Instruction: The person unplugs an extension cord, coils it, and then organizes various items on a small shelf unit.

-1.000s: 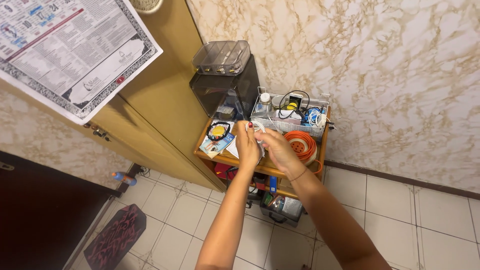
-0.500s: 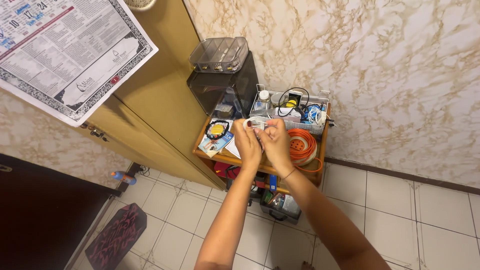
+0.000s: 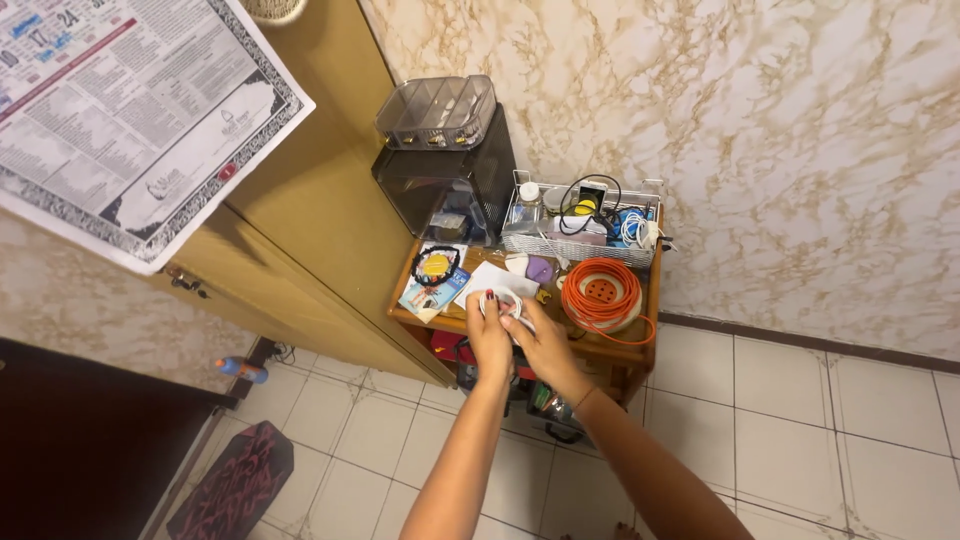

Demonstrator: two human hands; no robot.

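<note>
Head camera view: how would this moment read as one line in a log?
left hand: grips white cord | right hand: on same cord | place: above wooden cart | nearby: orange cable coil, white paper

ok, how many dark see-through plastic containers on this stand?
2: a compartmented organizer box stacked on a larger dark bin, back left by the cabinet. Others may be hidden.
</note>
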